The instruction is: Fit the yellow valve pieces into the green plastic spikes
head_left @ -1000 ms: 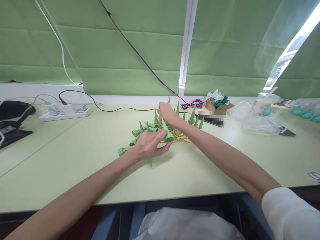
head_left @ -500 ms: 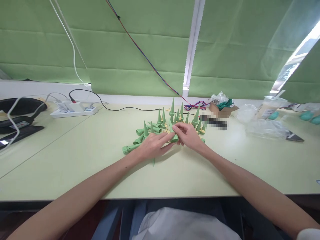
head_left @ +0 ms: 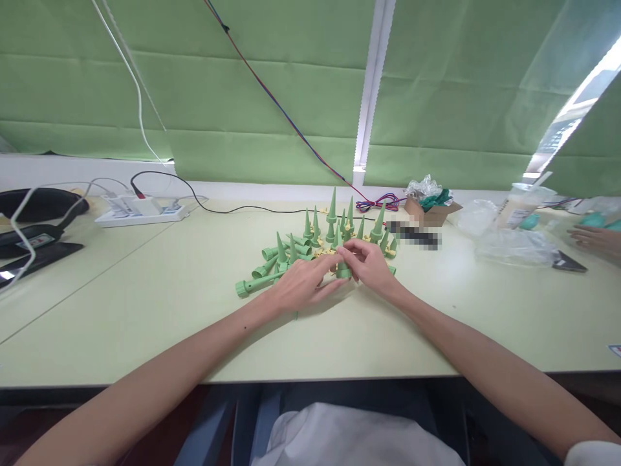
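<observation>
Both hands meet over a green plastic plant-watering spike (head_left: pixel 343 270), its pointed end up and its wide round end near the tabletop. My left hand (head_left: pixel 303 281) touches its left side with thumb and fingertips closed around it. From the right, my right hand (head_left: pixel 367 262) pinches the same spike at its upper part. Behind and left of the hands stand and lie several more green spikes (head_left: pixel 331 217), some with small yellow pieces (head_left: pixel 321 251) among them. One long green spike (head_left: pixel 250 286) lies beside my left wrist.
A white power strip (head_left: pixel 140 217) with cables sits at the back left. At the back right are a small cardboard box (head_left: pixel 429 212), a drink cup (head_left: pixel 520 206) and plastic bags (head_left: pixel 514 247). Another person's hand (head_left: pixel 594 238) reaches in at the far right.
The spike between my hands has gone from tilted to nearly upright. Another person's hand has come into view at the far right. The view has shifted slightly.
</observation>
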`<state>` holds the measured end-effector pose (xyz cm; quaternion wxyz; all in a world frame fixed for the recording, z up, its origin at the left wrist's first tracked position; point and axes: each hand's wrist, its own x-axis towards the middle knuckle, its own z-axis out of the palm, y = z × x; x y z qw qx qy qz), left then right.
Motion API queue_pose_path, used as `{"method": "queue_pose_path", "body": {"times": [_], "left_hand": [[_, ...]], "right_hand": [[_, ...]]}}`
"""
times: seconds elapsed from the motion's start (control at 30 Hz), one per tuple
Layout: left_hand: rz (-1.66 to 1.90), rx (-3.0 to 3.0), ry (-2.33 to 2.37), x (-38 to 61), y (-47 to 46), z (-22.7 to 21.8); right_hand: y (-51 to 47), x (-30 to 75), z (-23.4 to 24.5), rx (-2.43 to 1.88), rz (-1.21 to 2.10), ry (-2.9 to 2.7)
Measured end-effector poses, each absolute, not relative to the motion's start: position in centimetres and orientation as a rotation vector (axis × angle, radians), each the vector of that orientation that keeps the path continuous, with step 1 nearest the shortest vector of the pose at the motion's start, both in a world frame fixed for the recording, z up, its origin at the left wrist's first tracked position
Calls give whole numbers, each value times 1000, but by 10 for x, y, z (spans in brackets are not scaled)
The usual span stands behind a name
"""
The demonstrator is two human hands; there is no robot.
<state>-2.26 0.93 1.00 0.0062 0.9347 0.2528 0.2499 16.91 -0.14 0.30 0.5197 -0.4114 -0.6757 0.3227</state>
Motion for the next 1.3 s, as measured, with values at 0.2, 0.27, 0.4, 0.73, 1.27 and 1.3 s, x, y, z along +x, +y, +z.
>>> {"method": "queue_pose_path", "body": {"times": [0.2, 0.27, 0.4, 0.73, 1.27, 1.3], "left_hand": [[879, 2708, 1017, -19, 7, 11], [892, 2704, 1027, -19, 7, 9], [921, 2679, 1045, -17, 9, 7], [829, 2642, 1091, -19, 13, 3], [762, 2440, 1096, -20, 12, 14], [762, 2438, 1105, -21, 12, 15]], "right_hand": [[-3, 165, -2, -1035, 492, -1666], [-4, 163, -3, -1046, 422, -1708], [-8, 161, -3, -1074, 355, -1756], [-17, 154, 0, -1201, 358, -1967], [-7, 164, 0, -1233, 279, -1992], [-6, 165, -1, -1251, 247, -2002]]}}
